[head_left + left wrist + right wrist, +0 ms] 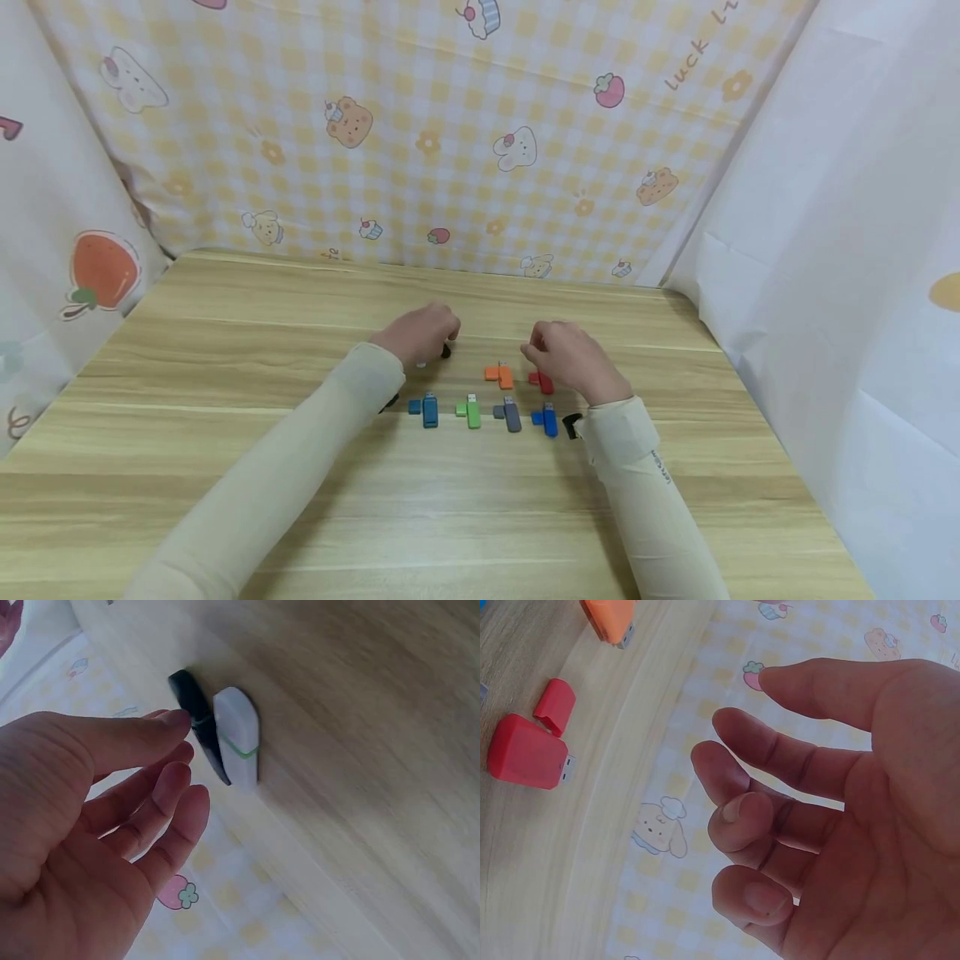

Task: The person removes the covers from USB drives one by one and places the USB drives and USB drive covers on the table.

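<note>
In the left wrist view, the thumb and index finger of my left hand (pixel 97 780) pinch the edge of a slim black USB stick (pixel 196 712). A white stick (pixel 238 727) with a thin green line lies right beside it. Loosely bent, the other left fingers hold nothing. Over the right end of the back row hovers my right hand (pixel 570 354), its fingers relaxed and holding nothing. Below it lies a red USB stick (pixel 529 754) with its red cap (pixel 556 705) off. An orange stick (pixel 506 377) and its cap lie between the hands.
A front row holds a teal-blue USB stick (pixel 430 412), a green one (pixel 473 412), a grey one (pixel 512 416) and a blue one (pixel 550 421), each with its cap at its left. They lie on a wooden table (pixel 450 517). A patterned cloth (pixel 427 108) hangs behind.
</note>
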`<state>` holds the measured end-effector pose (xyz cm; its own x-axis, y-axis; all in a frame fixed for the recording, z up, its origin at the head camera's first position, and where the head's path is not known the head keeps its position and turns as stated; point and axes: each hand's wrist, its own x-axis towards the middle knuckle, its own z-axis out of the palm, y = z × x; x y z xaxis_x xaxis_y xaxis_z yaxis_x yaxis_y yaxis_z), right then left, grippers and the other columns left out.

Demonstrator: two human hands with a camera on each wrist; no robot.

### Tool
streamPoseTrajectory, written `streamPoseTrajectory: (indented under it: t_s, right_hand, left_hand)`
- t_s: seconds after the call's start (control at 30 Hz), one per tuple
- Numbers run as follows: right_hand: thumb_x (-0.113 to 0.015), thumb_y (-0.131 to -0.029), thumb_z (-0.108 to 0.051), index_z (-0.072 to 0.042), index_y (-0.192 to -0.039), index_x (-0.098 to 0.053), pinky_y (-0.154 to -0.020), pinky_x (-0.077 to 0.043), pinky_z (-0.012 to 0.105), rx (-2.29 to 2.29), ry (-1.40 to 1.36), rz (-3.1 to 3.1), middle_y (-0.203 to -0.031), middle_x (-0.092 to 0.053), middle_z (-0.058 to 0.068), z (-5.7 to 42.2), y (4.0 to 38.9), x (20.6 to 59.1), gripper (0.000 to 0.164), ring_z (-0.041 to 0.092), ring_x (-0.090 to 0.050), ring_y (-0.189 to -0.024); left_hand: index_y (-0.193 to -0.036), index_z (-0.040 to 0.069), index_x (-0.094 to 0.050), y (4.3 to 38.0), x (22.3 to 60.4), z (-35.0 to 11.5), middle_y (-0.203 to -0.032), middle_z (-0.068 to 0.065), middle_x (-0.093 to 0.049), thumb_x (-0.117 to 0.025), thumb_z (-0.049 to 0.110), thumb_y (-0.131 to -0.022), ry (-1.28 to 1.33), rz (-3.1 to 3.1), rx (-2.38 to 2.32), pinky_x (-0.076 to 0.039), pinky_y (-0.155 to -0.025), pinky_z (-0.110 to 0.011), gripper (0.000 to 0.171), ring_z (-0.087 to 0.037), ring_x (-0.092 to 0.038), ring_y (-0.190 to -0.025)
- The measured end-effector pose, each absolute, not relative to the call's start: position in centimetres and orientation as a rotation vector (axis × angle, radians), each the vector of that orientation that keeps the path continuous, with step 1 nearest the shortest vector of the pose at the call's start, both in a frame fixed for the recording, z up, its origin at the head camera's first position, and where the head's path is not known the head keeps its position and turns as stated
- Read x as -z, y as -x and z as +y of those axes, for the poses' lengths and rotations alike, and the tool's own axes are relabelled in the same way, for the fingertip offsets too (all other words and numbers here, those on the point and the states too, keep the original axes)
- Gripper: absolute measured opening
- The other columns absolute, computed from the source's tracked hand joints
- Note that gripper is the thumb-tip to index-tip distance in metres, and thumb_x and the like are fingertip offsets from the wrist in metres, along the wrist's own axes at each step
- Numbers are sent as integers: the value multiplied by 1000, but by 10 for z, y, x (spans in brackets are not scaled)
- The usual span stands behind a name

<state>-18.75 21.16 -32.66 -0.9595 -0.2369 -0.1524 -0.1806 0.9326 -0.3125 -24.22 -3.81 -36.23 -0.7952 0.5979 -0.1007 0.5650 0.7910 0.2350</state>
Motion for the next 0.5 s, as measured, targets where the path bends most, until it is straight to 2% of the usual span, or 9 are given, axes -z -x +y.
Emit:
streamPoseTrajectory:
  t_s: [0.1, 0.27, 0.5]
  right_hand:
    - [-65, -109, -28, -5, -107, -72, -63, -49, 29, 444, 319, 2898, -80, -67, 4, 212, 187, 327, 24, 18, -57, -68]
    - [-65, -109, -27, -5, -107, -73, -63, -50, 29, 455, 331, 2894, -79, -67, 4, 212, 188, 327, 24, 18, -57, -67]
    - [-65, -110, -28, -5, -107, -73, -64, -50, 29, 461, 331, 2888, -79, -67, 4, 213, 188, 327, 24, 18, -57, -67]
  left_hand:
    - [-114, 3, -77, 243, 366, -38, -119, -13, -74, -66, -6, -103, -947, 2808, -260, -59, -104, -40, 18, -27, -66, -112]
    - [-99, 6, -77, 244, 370, -37, -104, -8, -72, -64, -5, -104, -1021, 2816, -243, -58, -88, -35, 18, -21, -59, -93]
    - [-101, 4, -78, 245, 371, -32, -101, -11, -74, -64, -4, -104, -1105, 2848, -123, -63, -86, -35, 17, -20, -62, -90]
